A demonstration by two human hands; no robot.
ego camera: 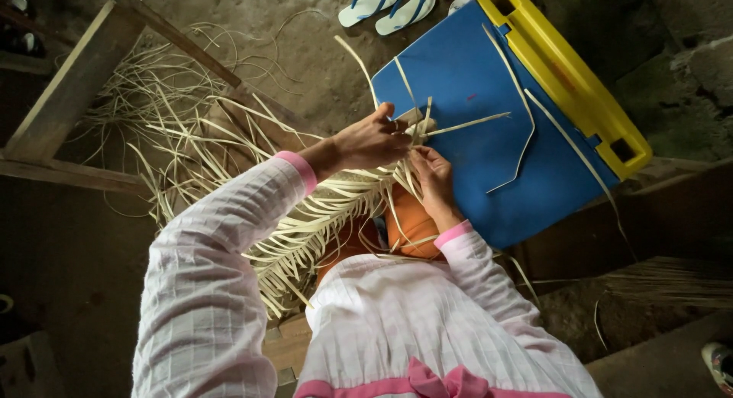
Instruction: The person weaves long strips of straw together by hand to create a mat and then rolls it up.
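Nearest the camera, below both wrists: pink-and-white checked sleeves with pink cuffs, and a pink bow at the waist. Orange cloth sits over the lap, just under the right wrist.

Left hand: fingers curled, pinching pale flat strips at the point where several cross. Grip closed on the strips.

Right hand: just below and beside the left fingertips, fingers bent around the same bundle of strips from underneath. Thumb side presses on the strips; closed grip, though the fingertips themselves are partly hidden behind the strips.

Woven piece: a band of plaited pale strips runs from the fingers back down toward the lap, with loose ends fanning off its edge to the left of the left forearm.

Loose ends stick up and out past the fingertips; one long strip points right across the blue surface.

Beyond the fingers: blue plastic case with a yellow edge, lying flat on the ground. A few stray strips lie on it.

Left of the left hand, farther off: tangled pile of loose strips on the dirt floor, against a wooden frame.

Farthest, above the fingertips: pair of flip-flops, white with blue straps.
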